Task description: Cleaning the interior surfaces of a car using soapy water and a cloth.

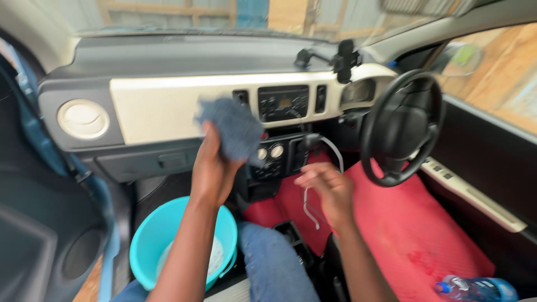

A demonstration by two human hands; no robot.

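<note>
Head camera is looking down inside a small car, from the passenger side. Closest to us, a blue-jeans knee (277, 263) is bending up between the two arms. Beside it, a clear water bottle (475, 289) is lying on the red seat cover (414, 229), low at the right. A teal bucket (162, 235) is sitting on the floor by the open door, close enough for the cloth to reach it easily. A little farther on, the right hand (327, 187) is hanging loosely over the middle of the car, fingers half curled and holding nothing, just by a thin white cable (309, 207) that is dangling down from the dashboard. The left hand (212, 168) is reaching higher and farther, closing tight on a grey-blue cloth (235, 128). The cloth is bunching up in the fingers and pressing near the cream panel of the dashboard (162, 106), beside the radio (283, 103), so it looks like wiping is going on there. Farther right, the black steering wheel (403, 128) is standing by the driver's door. Farthest away, a phone holder (342, 59) is sticking up on top of the dashboard, in front of the windscreen.
</note>
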